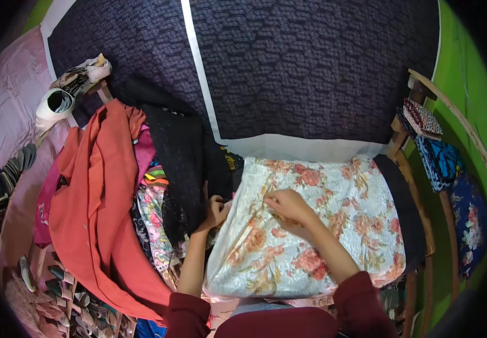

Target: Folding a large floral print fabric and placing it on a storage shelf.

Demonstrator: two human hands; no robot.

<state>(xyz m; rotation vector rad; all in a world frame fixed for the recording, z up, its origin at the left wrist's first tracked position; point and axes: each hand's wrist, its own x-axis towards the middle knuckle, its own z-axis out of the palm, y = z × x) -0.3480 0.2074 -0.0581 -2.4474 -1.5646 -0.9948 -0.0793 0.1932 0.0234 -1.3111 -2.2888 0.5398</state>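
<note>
A white floral cloth with orange and red roses lies in a thick folded stack in front of me. My right hand is over its left half, fingers pinched on a crease of the cloth. At the stack's left edge, my left hand has its fingers curled against the cloth's border; its fingertips are partly hidden. A black cloth lies right beside my left hand. Farther left, a large orange-red cloth hangs in loose folds over a heap of patterned fabrics.
A dark patterned sheet with white borders covers the back. On the right, folded fabrics rest by a wooden rail. Several shoes line the left, near a white roll. More shoes sit below.
</note>
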